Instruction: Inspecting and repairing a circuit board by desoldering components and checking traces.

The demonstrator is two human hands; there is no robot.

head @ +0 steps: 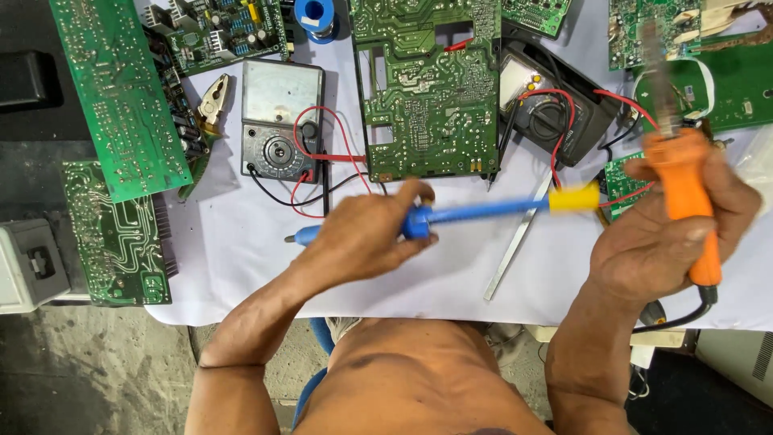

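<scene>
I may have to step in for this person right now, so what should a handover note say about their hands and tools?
Left hand: grips the blue pump tool near its rear, held level over the white cloth, yellow end toward the right hand.
Right hand: holds the orange iron, tip up and blurred.
Big green board lies just beyond, between two meters with red and black leads.
Neither tool touches the board; no finished work can be told.

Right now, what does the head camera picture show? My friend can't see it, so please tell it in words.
A person's left hand holds a blue desoldering pump with a yellow end, and the right hand grips an orange-handled soldering iron. Both are above a white-covered table with green circuit boards and two multimeters.
</scene>
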